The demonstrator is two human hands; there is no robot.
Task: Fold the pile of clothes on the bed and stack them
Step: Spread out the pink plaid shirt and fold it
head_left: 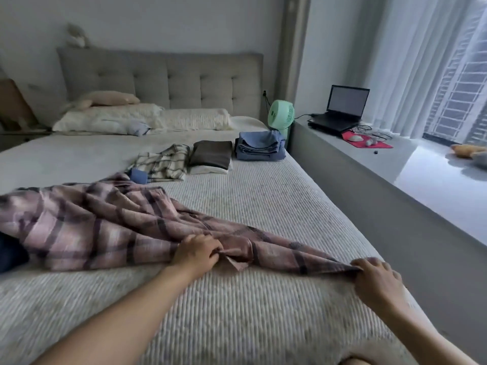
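Note:
A pink plaid garment lies stretched and rumpled across the bed, from the left edge toward the near right. My left hand pinches a fold at its near edge. My right hand grips its far right end near the bed's right side. Farther up the bed sit a folded cream plaid piece with a small blue item on it, a folded brown garment on a white one, and a folded blue stack.
Pillows lie at the grey headboard. A green fan stands by the bed's right side. A ledge along the window holds a laptop and a red mat. Something dark pokes out under the garment at left.

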